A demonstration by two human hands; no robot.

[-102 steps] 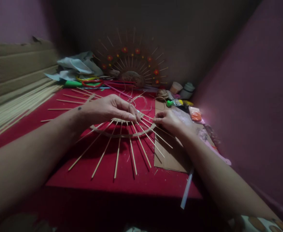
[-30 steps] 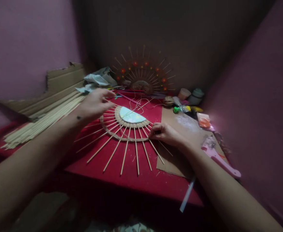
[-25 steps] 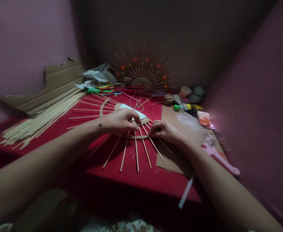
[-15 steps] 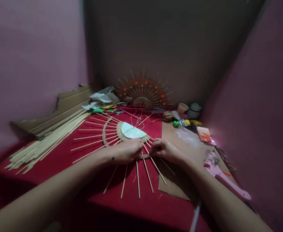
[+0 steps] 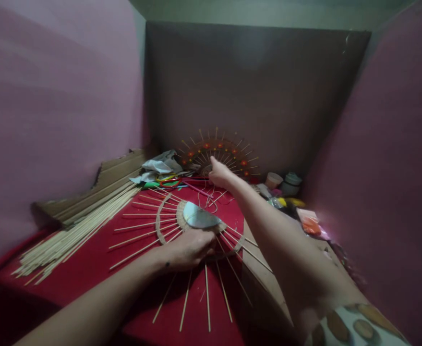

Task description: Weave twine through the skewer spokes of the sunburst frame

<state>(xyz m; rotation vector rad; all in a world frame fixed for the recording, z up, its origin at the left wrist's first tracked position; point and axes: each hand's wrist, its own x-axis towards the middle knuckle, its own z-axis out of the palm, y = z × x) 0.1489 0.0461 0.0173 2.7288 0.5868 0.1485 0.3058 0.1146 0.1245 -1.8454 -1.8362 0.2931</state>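
A half-round fan of thin wooden sticks (image 5: 135,226) lies spread on the red cloth. Its centre is a pale blue half-disc (image 5: 199,216) edged with woven twine. A band of twine (image 5: 159,218) runs across the sticks in an arc. My left hand (image 5: 196,247) is closed over the sticks just below the half-disc, its fingertips hidden. Stretched far forward, my right hand (image 5: 218,173) is raised above the back of the table, fingers bent together; whatever they hold is too small to make out. Loose twine (image 5: 211,204) curls on the cloth below it.
A bundle of sticks (image 5: 77,235) and torn cardboard (image 5: 88,197) lie left. Behind stand a finished fan with orange flowers (image 5: 234,151), red-handled scissors (image 5: 170,182), a cup (image 5: 273,180) and a jar (image 5: 290,183). An orange packet (image 5: 309,223) lies right, near the wall.
My right hand has left the sticks and moved forward and up toward the flowered fan. My left hand stays on the sticks. The camera view has tilted up.
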